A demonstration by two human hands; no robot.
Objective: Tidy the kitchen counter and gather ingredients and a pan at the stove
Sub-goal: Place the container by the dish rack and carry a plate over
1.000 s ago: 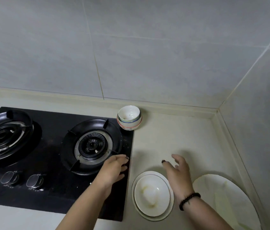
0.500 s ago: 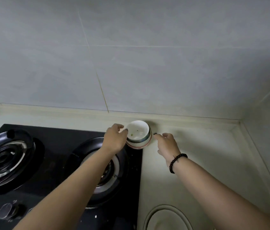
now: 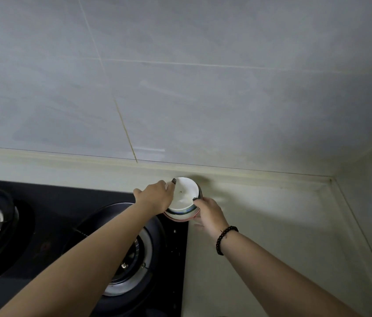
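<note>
at the centre of the frame, both hands clasp a stack of small bowls [image 3: 184,200] at the back corner of the black stove [image 3: 43,236]. the left hand [image 3: 155,197] grips its left rim, the right hand [image 3: 205,212] curls round its right side. pale counter [image 3: 260,225] fills the lower right.

A second ago both hands hovered low near the stove's front edge; half a second ago they flanked the stack of small white ceramic bowls [image 3: 184,197] without touching. Now the left hand [image 3: 155,197] grips its left rim and the right hand [image 3: 206,212] clasps its right side, and the stack is tilted toward the camera.
</note>
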